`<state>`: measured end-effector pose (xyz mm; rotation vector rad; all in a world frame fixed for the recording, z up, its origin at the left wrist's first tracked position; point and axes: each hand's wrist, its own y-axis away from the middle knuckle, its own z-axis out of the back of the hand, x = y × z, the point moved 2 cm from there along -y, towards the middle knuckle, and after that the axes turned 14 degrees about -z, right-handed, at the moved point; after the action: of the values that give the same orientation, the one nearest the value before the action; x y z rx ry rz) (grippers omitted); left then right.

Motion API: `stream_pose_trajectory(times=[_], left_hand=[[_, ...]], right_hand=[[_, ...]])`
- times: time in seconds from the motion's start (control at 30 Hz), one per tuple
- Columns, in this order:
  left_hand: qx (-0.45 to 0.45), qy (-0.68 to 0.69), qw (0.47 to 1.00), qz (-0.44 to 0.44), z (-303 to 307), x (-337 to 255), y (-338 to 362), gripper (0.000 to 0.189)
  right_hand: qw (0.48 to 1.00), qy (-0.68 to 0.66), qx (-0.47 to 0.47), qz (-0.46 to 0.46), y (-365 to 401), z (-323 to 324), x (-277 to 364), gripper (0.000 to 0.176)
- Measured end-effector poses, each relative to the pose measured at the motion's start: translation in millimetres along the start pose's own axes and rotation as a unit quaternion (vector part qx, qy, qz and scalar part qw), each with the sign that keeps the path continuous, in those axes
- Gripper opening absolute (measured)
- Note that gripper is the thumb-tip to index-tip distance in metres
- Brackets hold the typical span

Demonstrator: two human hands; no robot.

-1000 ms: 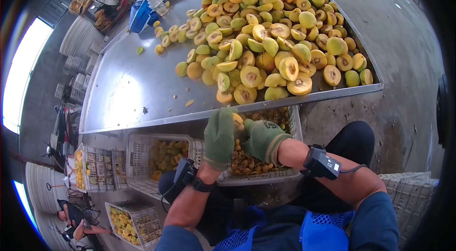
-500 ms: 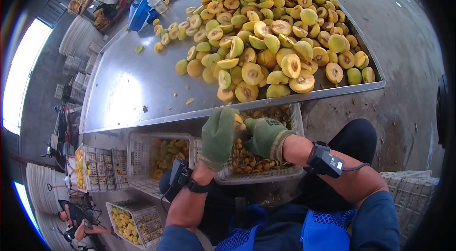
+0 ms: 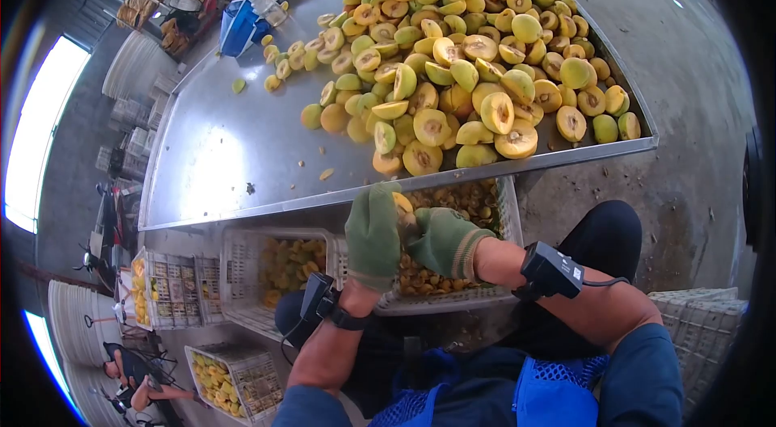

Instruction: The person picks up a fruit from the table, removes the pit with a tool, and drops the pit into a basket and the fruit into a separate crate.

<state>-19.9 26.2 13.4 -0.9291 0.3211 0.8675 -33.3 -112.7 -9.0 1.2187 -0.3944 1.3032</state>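
Note:
My left hand (image 3: 373, 237), in a green knit glove, is closed around a yellow peach half (image 3: 402, 202), of which only a small part shows between the gloves. Against it presses my right hand (image 3: 443, 243), also gloved and with its fingers curled; whatever it grips is hidden. Both hands are just in front of the metal table's near edge. Below them stands a white plastic crate (image 3: 511, 221) holding brownish pits and scraps (image 3: 436, 283). On the table lies a large heap of halved yellow-green peaches (image 3: 432, 126), many showing brown centres.
The steel table (image 3: 190, 176) has a raised rim. A second crate (image 3: 232, 265) with fruit pieces stands left of my hands, and another fruit-filled crate (image 3: 257, 382) lower left. A blue container (image 3: 238, 27) sits at the table's far left. Another person (image 3: 133, 370) is at lower left.
My right hand has turned slightly at the wrist and shifted a little downward against the peach half. My left hand keeps its hold. The whole view has shifted slightly.

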Motion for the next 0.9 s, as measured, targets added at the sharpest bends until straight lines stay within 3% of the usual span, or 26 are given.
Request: stream_pose_trajectory(times=[0.07, 0.17, 0.27, 0.47, 0.57, 0.67, 0.77, 0.87, 0.9], left_hand=[[-0.06, 0.21, 0.949, 0.226, -4, -6, 1, 0.023], [-0.003, 0.085, 0.996, 0.04, -6, 3, 2, 0.034], [-0.018, 0.161, 0.974, 0.157, -8, -7, 3, 0.042], [-0.091, 0.206, 0.955, 0.195, -16, -12, 11, 0.04], [-0.103, 0.152, 0.973, 0.139, -19, -12, 15, 0.041], [-0.127, 0.19, 0.965, 0.13, -25, -8, 21, 0.043], [-0.081, 0.19, 0.969, 0.133, -21, -7, 15, 0.043], [0.044, 0.36, 0.918, 0.162, -1, 5, -2, 0.042], [0.058, 0.352, 0.92, 0.161, -3, 14, -2, 0.045]], right_hand=[[0.998, 0.012, -0.06, 0.016, 7, -1, -2, 0.022], [0.988, 0.069, -0.131, 0.045, 6, -1, -9, 0.026], [0.989, 0.071, -0.127, 0.037, 3, -2, -14, 0.029], [0.997, 0.052, -0.058, -0.023, 16, 7, -1, 0.037], [0.998, 0.034, -0.055, -0.014, 17, 5, -5, 0.038], [0.997, 0.024, -0.079, -0.002, 19, 0, -9, 0.033], [0.989, 0.056, -0.131, 0.038, 17, 0, -16, 0.027], [0.975, 0.117, -0.162, 0.1, 10, 11, -18, 0.027], [0.97, 0.125, -0.17, 0.119, 10, 10, -17, 0.026]])
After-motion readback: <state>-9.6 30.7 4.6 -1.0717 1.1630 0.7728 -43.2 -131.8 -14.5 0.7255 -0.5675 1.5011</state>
